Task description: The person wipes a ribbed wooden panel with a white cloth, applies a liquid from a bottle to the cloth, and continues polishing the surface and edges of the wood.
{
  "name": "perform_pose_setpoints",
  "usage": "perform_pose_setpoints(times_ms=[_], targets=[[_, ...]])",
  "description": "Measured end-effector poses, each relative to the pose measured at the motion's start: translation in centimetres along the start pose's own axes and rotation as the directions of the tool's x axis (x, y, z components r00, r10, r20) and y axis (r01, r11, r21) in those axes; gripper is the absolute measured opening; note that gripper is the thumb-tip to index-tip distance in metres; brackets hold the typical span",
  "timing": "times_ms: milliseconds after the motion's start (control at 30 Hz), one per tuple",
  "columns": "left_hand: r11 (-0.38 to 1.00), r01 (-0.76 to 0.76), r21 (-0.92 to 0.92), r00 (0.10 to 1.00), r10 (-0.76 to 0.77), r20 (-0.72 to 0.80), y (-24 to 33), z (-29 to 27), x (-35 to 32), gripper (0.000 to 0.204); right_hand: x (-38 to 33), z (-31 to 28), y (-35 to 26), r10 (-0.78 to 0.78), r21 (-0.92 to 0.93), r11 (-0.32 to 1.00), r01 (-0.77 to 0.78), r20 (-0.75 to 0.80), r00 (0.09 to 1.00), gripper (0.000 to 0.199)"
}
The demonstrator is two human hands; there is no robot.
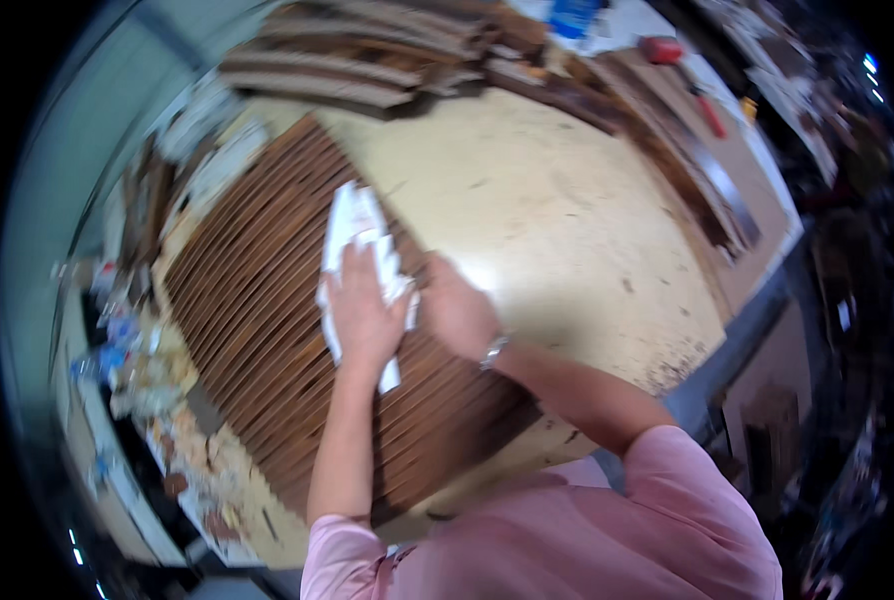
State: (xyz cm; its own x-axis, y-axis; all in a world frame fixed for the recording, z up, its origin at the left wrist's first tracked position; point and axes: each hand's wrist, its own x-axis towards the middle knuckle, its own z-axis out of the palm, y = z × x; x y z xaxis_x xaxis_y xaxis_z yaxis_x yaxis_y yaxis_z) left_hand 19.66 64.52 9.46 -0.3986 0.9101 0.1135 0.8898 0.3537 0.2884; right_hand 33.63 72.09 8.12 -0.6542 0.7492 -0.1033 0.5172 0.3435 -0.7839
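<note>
A large brown panel of parallel wooden slats (257, 300) lies at a slant on the pale worktable. My left hand (364, 310) is spread flat on a white cloth (352, 215), pressing it against the slats. At the panel's right edge is my right hand (457, 305), its fingers curled at the edge beside the cloth. Blur and the hand itself hide whether those fingers grip the panel. A metal band circles the right wrist.
Stacked slatted wooden pieces (337, 70) lie at the table's far side. A red-handled tool (707, 110) and long wood strips (657, 150) rest at the far right. Crumpled plastic and bottles (132, 350) line the left edge. Bare tabletop (547, 200) stretches right of the panel.
</note>
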Motion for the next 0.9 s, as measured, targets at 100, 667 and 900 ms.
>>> perform_pose_setpoints(times_ms=[100,667,900], targets=[[0.982,0.187,0.035,0.982,-0.188,0.019,-4.6,-2.9,-3.7,0.072,-0.2,-0.1,0.6,-0.065,-0.008,0.998,0.064,-0.102,0.993,0.051],[0.992,-0.061,-0.114,0.996,0.053,-0.072,0.7,0.8,1.0,0.068,0.3,1.0,1.2,-0.081,-0.199,0.977,0.077,-0.014,0.997,0.052],[0.77,0.62,-0.148,0.76,-0.637,-0.13,-17.4,-5.4,-13.1,0.073,0.4,-0.1,2.4,-0.073,0.008,0.997,0.073,-0.011,0.997,0.056]])
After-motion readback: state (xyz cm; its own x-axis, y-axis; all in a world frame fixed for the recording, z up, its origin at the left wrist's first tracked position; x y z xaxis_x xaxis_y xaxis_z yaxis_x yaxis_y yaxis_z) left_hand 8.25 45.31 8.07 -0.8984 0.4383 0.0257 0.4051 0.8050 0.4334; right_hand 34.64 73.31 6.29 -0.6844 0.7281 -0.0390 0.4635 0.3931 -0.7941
